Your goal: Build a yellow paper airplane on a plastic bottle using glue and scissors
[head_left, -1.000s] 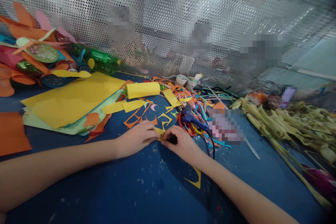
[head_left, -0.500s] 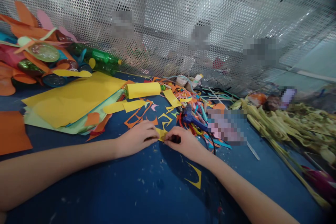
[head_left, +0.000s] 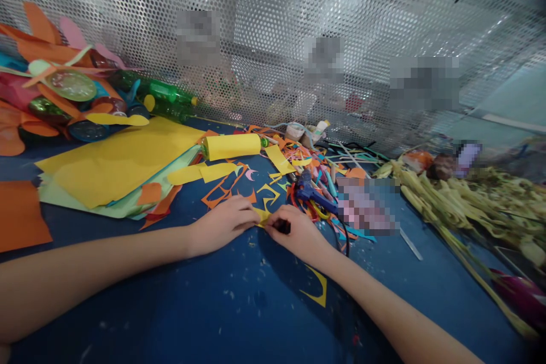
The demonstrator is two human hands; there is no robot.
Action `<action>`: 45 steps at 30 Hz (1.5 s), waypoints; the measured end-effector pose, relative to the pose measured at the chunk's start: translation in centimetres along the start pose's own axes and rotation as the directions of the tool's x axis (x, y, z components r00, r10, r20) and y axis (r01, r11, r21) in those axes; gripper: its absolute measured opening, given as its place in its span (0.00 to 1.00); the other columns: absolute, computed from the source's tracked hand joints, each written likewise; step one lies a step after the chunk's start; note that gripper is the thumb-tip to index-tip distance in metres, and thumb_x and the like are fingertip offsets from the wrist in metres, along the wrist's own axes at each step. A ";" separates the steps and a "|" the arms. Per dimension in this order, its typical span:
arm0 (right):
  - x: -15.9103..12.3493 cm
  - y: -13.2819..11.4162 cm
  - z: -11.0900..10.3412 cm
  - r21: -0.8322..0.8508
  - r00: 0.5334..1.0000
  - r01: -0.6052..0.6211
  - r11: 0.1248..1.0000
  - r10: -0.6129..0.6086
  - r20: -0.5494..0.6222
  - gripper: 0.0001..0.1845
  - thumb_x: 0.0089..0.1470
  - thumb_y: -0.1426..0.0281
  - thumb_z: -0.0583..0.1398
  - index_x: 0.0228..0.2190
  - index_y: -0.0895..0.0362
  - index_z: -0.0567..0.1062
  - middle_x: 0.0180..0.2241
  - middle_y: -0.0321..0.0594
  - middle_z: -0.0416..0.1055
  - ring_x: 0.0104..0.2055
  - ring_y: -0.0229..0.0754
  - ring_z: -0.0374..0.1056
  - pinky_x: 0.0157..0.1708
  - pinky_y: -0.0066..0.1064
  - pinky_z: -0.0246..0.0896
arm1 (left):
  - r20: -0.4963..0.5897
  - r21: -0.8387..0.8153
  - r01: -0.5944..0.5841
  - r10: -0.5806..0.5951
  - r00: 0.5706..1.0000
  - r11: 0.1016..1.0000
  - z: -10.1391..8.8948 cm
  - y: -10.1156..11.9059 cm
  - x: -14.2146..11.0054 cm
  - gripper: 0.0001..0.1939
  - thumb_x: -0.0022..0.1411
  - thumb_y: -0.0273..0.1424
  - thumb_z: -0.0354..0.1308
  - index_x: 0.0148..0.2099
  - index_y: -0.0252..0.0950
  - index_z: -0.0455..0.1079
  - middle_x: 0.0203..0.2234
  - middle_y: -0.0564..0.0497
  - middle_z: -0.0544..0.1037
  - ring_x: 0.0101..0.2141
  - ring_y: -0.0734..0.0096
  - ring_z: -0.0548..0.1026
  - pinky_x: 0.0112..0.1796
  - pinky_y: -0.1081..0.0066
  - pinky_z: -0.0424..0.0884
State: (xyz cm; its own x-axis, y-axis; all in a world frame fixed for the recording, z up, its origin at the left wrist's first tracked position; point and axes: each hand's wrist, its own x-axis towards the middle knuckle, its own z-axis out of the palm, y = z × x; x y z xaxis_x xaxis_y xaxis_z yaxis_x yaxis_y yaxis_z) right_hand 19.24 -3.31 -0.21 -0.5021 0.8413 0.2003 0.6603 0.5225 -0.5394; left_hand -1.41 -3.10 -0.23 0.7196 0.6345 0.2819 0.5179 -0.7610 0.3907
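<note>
Between the fingertips of both hands is a small piece of yellow paper [head_left: 263, 216], low over the blue table [head_left: 183, 307]. My left hand [head_left: 222, 224] pinches its left end, fingers closed. On its right end the thumb and fingers of my right hand [head_left: 301, 234] are pressed together. My fingers hide part of the piece. Yellow paper offcuts [head_left: 270, 193] and orange paper offcuts [head_left: 217, 192] lie just beyond my hands. A curved yellow scrap [head_left: 319, 289] rests below my right wrist. Farther back lies a green bottle wrapped in yellow paper [head_left: 234, 147].
A blue glue gun [head_left: 313, 193] lies among paper scraps right of centre. Stacked coloured sheets [head_left: 123, 159] and paper-decorated bottles [head_left: 72, 91] fill the left. Dried husks [head_left: 452, 205] cover the right side. A perforated metal screen [head_left: 273, 23] stands along the back.
My right hand has shifted very slightly left along the yellow paper. My left hand and the things on the table look unchanged.
</note>
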 end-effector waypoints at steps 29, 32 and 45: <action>-0.2 -0.4 -0.3 0.019 0.996 0.082 0.996 -0.082 -0.019 0.05 0.49 0.77 0.57 0.28 0.56 0.72 0.27 0.36 0.67 0.30 0.36 0.64 0.32 0.28 0.61 | -0.067 -0.062 0.009 -0.013 0.998 0.998 0.2 -0.2 -0.2 0.09 0.63 0.27 0.47 0.38 0.37 0.69 0.35 0.49 0.70 0.38 0.69 0.66 0.41 0.68 0.63; -0.1 -0.2 -0.1 0.058 0.999 0.048 0.997 -0.047 -0.028 0.04 0.47 0.77 0.58 0.26 0.56 0.72 0.26 0.35 0.66 0.29 0.35 0.64 0.30 0.26 0.61 | -0.060 -0.047 0.007 -0.010 0.998 0.999 0.2 -0.1 -0.2 0.10 0.64 0.27 0.47 0.39 0.36 0.69 0.36 0.49 0.70 0.38 0.69 0.66 0.41 0.68 0.63; 0.0 -0.2 0.2 0.023 0.998 0.030 0.999 -0.029 -0.048 0.04 0.47 0.76 0.58 0.25 0.57 0.72 0.25 0.35 0.66 0.27 0.35 0.63 0.28 0.26 0.60 | -0.023 0.023 -0.006 0.006 1.000 1.000 0.1 0.0 0.0 0.12 0.64 0.25 0.44 0.40 0.35 0.69 0.33 0.48 0.71 0.36 0.67 0.66 0.38 0.68 0.63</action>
State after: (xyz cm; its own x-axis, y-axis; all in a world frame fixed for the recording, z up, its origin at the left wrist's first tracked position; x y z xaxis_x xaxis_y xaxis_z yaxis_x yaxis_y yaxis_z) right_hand 19.01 -3.44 -0.23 -0.4936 0.8314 0.2553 0.6315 0.5445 -0.5520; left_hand -1.33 -3.14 -0.35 0.7122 0.6326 0.3041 0.5243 -0.7675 0.3687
